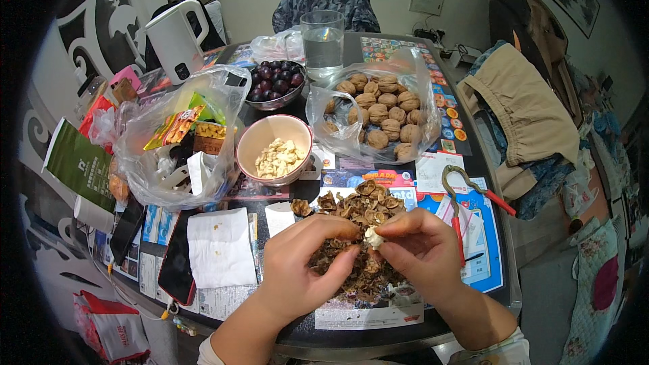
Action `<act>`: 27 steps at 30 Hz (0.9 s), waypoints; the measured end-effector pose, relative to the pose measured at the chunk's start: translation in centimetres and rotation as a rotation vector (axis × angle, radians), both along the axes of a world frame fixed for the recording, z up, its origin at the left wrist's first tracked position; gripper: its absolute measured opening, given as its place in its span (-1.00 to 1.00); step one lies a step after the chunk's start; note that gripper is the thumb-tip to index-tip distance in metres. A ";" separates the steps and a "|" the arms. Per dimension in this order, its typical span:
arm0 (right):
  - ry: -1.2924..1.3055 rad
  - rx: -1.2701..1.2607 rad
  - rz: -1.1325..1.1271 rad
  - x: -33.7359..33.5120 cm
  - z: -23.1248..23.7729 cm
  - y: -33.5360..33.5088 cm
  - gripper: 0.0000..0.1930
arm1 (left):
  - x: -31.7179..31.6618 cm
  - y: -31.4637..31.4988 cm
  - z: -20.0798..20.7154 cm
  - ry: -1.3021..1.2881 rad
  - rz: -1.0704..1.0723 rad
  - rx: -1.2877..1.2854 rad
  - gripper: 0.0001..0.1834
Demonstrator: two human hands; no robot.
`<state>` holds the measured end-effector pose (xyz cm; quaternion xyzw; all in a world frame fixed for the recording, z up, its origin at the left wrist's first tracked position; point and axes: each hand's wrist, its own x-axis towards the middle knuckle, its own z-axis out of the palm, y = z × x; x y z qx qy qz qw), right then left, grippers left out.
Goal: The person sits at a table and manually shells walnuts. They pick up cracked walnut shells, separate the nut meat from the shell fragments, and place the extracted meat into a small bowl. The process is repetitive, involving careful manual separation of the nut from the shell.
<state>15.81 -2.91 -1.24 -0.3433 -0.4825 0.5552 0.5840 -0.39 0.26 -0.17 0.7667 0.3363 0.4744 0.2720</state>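
A pale, peeled walnut kernel is pinched between the thumb and fingers of my right hand. Close beside it on the left, my left hand has its fingers curled and its thumb bent toward them. Whether a small piece sits between those fingertips I cannot make out. Beneath both hands spreads a heap of broken brown walnut shells and skins on paper. Just beyond it a cream bowl with a reddish rim holds peeled kernels. Whole walnuts fill a clear plastic bag farther back.
Red-handled pliers lie right of the heap. To the left are a white napkin, a phone and a plastic bag with snack packets. Dark grapes in a metal bowl, a glass jug and a white kettle stand behind.
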 end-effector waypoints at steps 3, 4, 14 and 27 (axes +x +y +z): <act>-0.202 0.149 -0.058 -0.2 -0.1 0.0 -0.81 | 0.0 -0.2 -0.1 -0.001 0.018 -0.043 -0.85; -0.204 0.148 -0.072 -0.3 -0.2 0.0 -0.82 | 0.1 -0.2 -0.1 0.018 0.029 -0.031 -0.85; -0.397 0.216 -0.133 -0.4 -0.5 0.2 -0.82 | 0.5 -0.2 -0.4 0.214 0.161 0.242 -0.84; -0.084 -0.029 -0.004 -0.6 -0.1 -0.2 -0.82 | 0.8 -0.2 -0.6 0.104 0.167 0.185 -0.85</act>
